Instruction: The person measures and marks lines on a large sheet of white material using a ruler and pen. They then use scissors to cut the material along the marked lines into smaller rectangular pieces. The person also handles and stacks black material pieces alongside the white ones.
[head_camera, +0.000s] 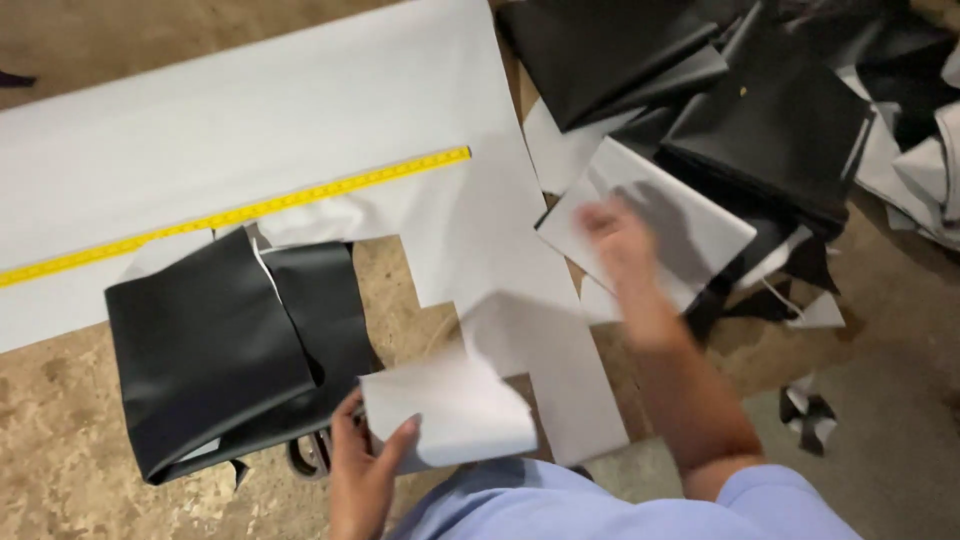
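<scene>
Rough mottled floor (60, 440), brown and grey, is used as the work surface.

Nearest, the left hand (362, 478) is closed on a curled white piece (450, 410), thumb over its lower edge; scissors handles (308, 455) are glimpsed just beside the hand, mostly hidden. Left of it lies a folded black sheet (215, 345).

The piece's long axis runs roughly left to right, its free right end curling up and over.

Further out, the right hand (620, 240) is blurred over a folded white piece (690, 225) on the heap of black pieces (780, 120); whether anything is gripped cannot be told.

Beyond, a large white sheet (250, 120) carries a yellow measuring tape (235, 215), slanting up to the right.

Risks, as judged: the curled piece could be creased by the thumb grip; the heap could be disturbed by a quick reach; the half-hidden scissors could be knocked.
</scene>
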